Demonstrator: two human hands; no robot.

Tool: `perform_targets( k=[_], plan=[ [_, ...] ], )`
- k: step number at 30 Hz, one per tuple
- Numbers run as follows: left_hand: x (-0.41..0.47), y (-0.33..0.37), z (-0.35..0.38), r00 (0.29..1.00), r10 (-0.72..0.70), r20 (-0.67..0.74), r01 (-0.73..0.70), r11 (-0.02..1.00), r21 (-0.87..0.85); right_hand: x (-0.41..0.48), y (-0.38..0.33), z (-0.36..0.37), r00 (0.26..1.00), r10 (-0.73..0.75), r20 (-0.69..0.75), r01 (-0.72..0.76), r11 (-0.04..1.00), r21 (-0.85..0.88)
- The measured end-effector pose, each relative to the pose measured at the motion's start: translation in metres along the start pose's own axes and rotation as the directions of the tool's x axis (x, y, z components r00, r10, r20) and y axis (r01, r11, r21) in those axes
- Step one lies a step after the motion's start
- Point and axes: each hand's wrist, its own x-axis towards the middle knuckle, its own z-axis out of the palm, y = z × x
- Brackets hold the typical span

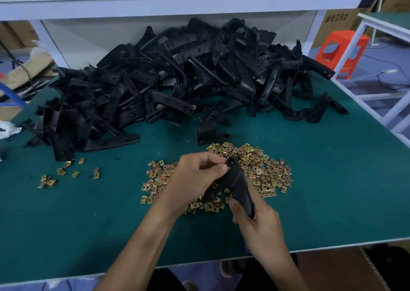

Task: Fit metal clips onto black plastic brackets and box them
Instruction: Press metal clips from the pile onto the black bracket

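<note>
Where the near edge of the green table [66, 224] cuts across the bottom, we can make out only a strip of a brown cardboard box [332, 266] beneath it, and its inside is out of sight. Our forearms [144, 235] rise from the lower border with the elbows cut off. Our right hand [257, 224] curls round the lower end of a black bracket [238, 182], fingers wrapped tight, and hides that end. Our left hand [195, 179] arches over from the left, thumb and forefinger pinched against the bracket's upper tip; we cannot tell whether a clip sits between them. We hold the bracket tilted above the pile of brass-coloured clips [266, 168], which our hands partly cover. A few loose clips [75, 174] lie well apart to the left. Behind them, the heap of black brackets [177, 75] is too tangled to count, and a white shelf [177, 2] runs above it. An orange stool [341, 51] stands at the far right.
</note>
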Motion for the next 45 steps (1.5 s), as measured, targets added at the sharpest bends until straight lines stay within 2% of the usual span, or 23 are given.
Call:
perform_targets(
  k=[10, 12, 15, 17, 20, 24, 27, 29, 30, 32, 34, 36, 37, 39, 41, 44, 45],
  plan=[
    [-0.013, -0.009, 0.014, 0.997, -0.028, -0.069, 0.024, 0.998, -0.062, -0.003, 0.002, 0.001, 1.0, -0.003, -0.025, 0.003, 1.0, 0.01],
    [-0.02, -0.017, 0.02, 0.996, 0.022, -0.091, -0.015, 0.997, 0.079, -0.005, 0.0, 0.001, 0.998, 0.016, -0.063, -0.01, 0.995, 0.098],
    [-0.031, -0.024, 0.031, 0.964, 0.165, -0.206, -0.072, 0.916, 0.395, -0.008, -0.002, 0.0, 0.99, 0.055, -0.132, -0.025, 0.976, 0.218],
    [-0.034, -0.022, 0.037, 0.937, 0.265, -0.228, -0.136, 0.877, 0.461, -0.012, -0.005, -0.002, 0.984, 0.094, -0.154, -0.047, 0.957, 0.286],
    [-0.033, -0.01, 0.048, 0.924, 0.363, -0.116, -0.253, 0.813, 0.525, -0.026, -0.009, -0.013, 0.967, 0.194, -0.164, -0.121, 0.92, 0.372],
    [-0.03, 0.0, 0.075, 0.918, 0.39, 0.07, -0.359, 0.745, 0.562, -0.063, -0.002, -0.041, 0.939, 0.296, -0.175, -0.182, 0.86, 0.477],
    [-0.04, 0.0, 0.114, 0.843, 0.485, 0.234, -0.516, 0.606, 0.605, -0.101, 0.013, -0.061, 0.918, 0.351, -0.184, -0.22, 0.837, 0.501],
    [-0.051, -0.005, 0.144, 0.787, 0.515, 0.339, -0.601, 0.516, 0.611, -0.125, 0.025, -0.071, 0.88, 0.443, -0.169, -0.278, 0.77, 0.574],
    [-0.058, -0.007, 0.158, 0.777, 0.493, 0.391, -0.621, 0.502, 0.602, -0.139, 0.03, -0.075, 0.855, 0.492, -0.164, -0.302, 0.73, 0.613],
    [-0.068, -0.01, 0.182, 0.75, 0.431, 0.502, -0.661, 0.508, 0.552, -0.169, 0.041, -0.078, 0.805, 0.572, -0.158, -0.306, 0.628, 0.716],
    [-0.076, -0.014, 0.2, 0.687, 0.361, 0.63, -0.708, 0.528, 0.469, -0.193, 0.047, -0.083, 0.746, 0.646, -0.164, -0.279, 0.526, 0.803],
    [-0.08, -0.019, 0.209, 0.633, 0.325, 0.703, -0.726, 0.563, 0.394, -0.207, 0.054, -0.094, 0.682, 0.702, -0.206, -0.196, 0.446, 0.873],
    [-0.082, -0.02, 0.21, 0.631, 0.31, 0.712, -0.718, 0.582, 0.383, -0.209, 0.056, -0.104, 0.636, 0.732, -0.245, -0.138, 0.42, 0.897],
    [-0.084, -0.02, 0.206, 0.651, 0.297, 0.698, -0.686, 0.624, 0.374, -0.206, 0.059, -0.128, 0.548, 0.762, -0.345, 0.047, 0.384, 0.922],
    [-0.087, -0.018, 0.198, 0.674, 0.303, 0.674, -0.668, 0.638, 0.382, -0.2, 0.061, -0.148, 0.51, 0.774, -0.376, 0.144, 0.355, 0.924],
    [-0.082, -0.017, 0.18, 0.717, 0.273, 0.641, -0.631, 0.644, 0.432, -0.187, 0.061, -0.152, 0.451, 0.828, -0.335, 0.018, 0.366, 0.93],
    [-0.076, -0.018, 0.172, 0.746, 0.272, 0.608, -0.61, 0.645, 0.461, -0.179, 0.06, -0.147, 0.468, 0.822, -0.323, -0.05, 0.39, 0.92]
  ],
)
